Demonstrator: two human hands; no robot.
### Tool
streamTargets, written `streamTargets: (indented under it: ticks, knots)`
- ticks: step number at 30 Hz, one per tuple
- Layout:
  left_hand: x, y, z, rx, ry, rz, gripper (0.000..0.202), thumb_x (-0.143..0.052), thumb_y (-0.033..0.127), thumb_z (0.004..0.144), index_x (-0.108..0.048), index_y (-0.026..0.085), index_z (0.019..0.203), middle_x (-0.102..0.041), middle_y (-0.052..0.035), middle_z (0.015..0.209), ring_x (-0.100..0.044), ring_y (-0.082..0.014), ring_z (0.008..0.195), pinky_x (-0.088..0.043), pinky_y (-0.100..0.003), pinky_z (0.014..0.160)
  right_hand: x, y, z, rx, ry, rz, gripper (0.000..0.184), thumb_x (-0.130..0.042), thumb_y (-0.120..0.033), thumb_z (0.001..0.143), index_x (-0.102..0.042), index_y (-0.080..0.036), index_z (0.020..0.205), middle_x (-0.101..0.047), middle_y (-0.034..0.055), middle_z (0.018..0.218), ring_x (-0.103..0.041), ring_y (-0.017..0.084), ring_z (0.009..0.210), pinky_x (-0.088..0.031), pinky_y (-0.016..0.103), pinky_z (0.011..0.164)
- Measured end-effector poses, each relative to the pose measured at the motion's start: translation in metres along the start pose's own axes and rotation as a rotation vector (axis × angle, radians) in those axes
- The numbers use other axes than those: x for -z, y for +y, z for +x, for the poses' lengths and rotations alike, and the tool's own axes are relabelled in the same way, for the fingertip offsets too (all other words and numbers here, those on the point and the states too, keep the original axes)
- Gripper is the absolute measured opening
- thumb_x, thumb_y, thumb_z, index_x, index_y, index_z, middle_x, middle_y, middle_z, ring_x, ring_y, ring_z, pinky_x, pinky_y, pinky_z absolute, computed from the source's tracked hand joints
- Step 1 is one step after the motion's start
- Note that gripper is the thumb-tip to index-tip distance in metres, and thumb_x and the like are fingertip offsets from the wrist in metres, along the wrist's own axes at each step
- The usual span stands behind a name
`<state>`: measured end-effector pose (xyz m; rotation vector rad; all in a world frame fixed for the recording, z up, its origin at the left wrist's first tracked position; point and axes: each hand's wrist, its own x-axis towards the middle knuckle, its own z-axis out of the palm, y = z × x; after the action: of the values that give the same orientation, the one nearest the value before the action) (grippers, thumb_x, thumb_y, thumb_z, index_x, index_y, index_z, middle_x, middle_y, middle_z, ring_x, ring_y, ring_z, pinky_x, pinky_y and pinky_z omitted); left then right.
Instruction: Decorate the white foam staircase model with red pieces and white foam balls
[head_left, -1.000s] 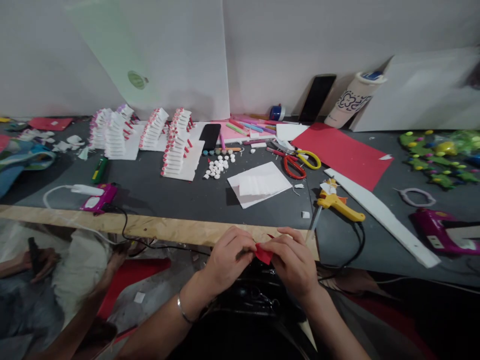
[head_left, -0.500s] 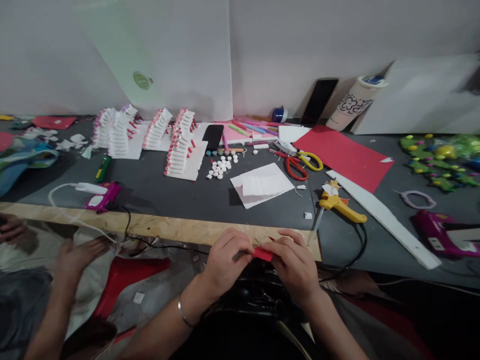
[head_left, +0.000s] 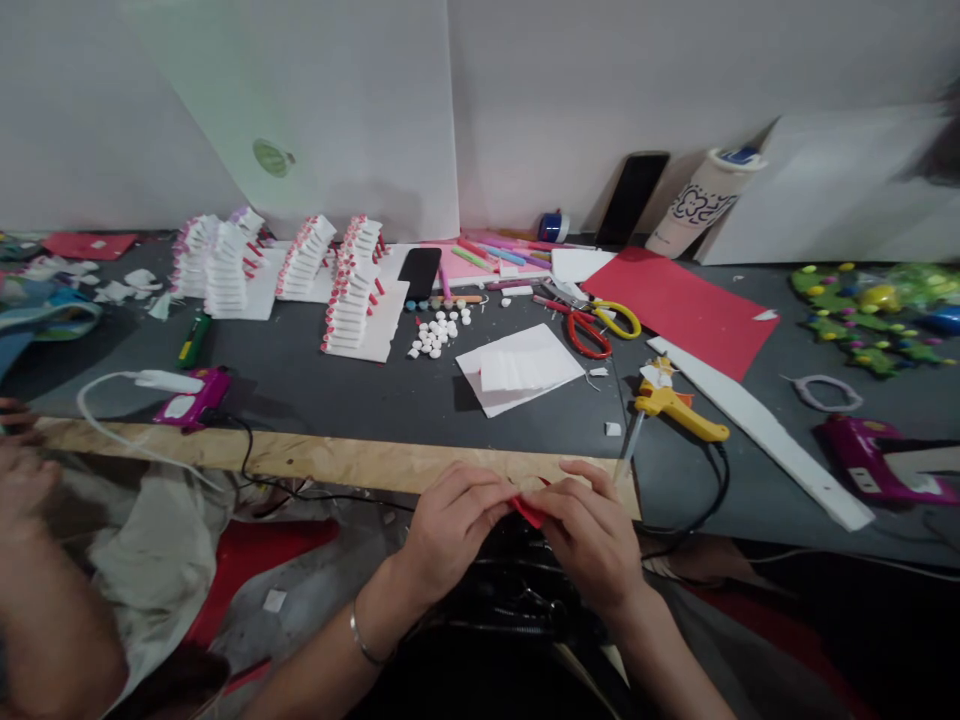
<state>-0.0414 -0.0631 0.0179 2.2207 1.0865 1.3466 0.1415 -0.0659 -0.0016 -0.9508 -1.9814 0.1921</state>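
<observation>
A small piece of red paper (head_left: 529,512) is pinched between my two hands at the table's front edge. My left hand (head_left: 457,520) grips its left end with thumb and fingers. My right hand (head_left: 589,530) holds the other end, its index finger raised a little. Fingers cover much of the piece, so its full shape is hidden. Just beyond my hands lies a folded white paper strip on a white sheet (head_left: 491,397). Nearby on the right rest a yellow glue gun (head_left: 686,412) and scissors with red and yellow handles (head_left: 589,337).
White ribbed paper pieces with red tips (head_left: 351,305) stand at the left back, near small white pellets (head_left: 431,340). A large red sheet (head_left: 682,300), a tilted cup (head_left: 697,205) and a phone (head_left: 632,198) are on the right. Purple power strips (head_left: 193,400) trail cables. Another person's arm (head_left: 45,600) is at left.
The red paper has turned and bent between my fingers, with my left fingers now stretched further over it. The other person's arm has moved back to the left.
</observation>
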Motion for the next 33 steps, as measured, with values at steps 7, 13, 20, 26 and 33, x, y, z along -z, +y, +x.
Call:
streamTargets:
  ticks: [7, 13, 20, 26, 33]
  knots:
    - [0.0020, 0.0006, -0.0013, -0.009, 0.036, 0.001, 0.009, -0.060, 0.009, 0.090, -0.064, 0.017, 0.090, -0.067, -0.0028, 0.079, -0.063, -0.0126, 0.073, -0.056, -0.024, 0.065, 0.0026, 0.0011, -0.0057, 0.012, -0.055, 0.001, 0.021, -0.054, -0.004, 0.094, -0.063, -0.020, 0.101, -0.075, -0.0008, 0.081, -0.067, 0.011, 0.070, -0.046, 0.039, 0.098]
    - [0.0017, 0.0010, -0.0026, 0.012, 0.079, -0.001, 0.013, -0.061, 0.008, 0.088, -0.063, 0.019, 0.082, -0.065, -0.0013, 0.075, -0.062, -0.0128, 0.070, -0.054, -0.025, 0.063, 0.0011, -0.0007, -0.0030, 0.004, -0.023, 0.013, 0.024, -0.053, -0.003, 0.092, -0.064, -0.022, 0.100, -0.075, -0.0017, 0.081, -0.068, 0.011, 0.067, -0.049, 0.038, 0.094]
    - [0.0019, -0.0001, -0.0051, 0.039, 0.085, -0.009, 0.013, -0.062, 0.009, 0.087, -0.062, 0.020, 0.079, -0.065, -0.0009, 0.074, -0.062, -0.0130, 0.070, -0.054, -0.025, 0.063, 0.0015, -0.0008, -0.0036, -0.001, -0.022, 0.017, 0.024, -0.053, -0.004, 0.093, -0.066, -0.023, 0.100, -0.075, -0.0021, 0.080, -0.068, 0.012, 0.067, -0.049, 0.039, 0.095]
    - [0.0014, 0.0000, -0.0055, 0.039, 0.065, -0.028, 0.010, -0.066, 0.011, 0.086, -0.064, 0.019, 0.081, -0.066, -0.0012, 0.075, -0.063, -0.0124, 0.069, -0.055, -0.024, 0.063, 0.0019, -0.0017, -0.0043, -0.015, -0.010, 0.021, 0.021, -0.054, -0.005, 0.094, -0.065, -0.022, 0.097, -0.075, -0.0019, 0.079, -0.067, 0.011, 0.066, -0.049, 0.038, 0.092]
    - [0.0034, 0.0012, -0.0052, 0.010, 0.047, -0.003, 0.008, -0.067, 0.013, 0.086, -0.068, 0.020, 0.083, -0.070, -0.0014, 0.077, -0.066, -0.0126, 0.068, -0.057, -0.025, 0.063, 0.0021, -0.0036, -0.0019, -0.040, 0.018, 0.048, 0.022, -0.056, -0.004, 0.091, -0.067, -0.024, 0.094, -0.075, -0.0031, 0.077, -0.067, 0.011, 0.064, -0.050, 0.037, 0.089]
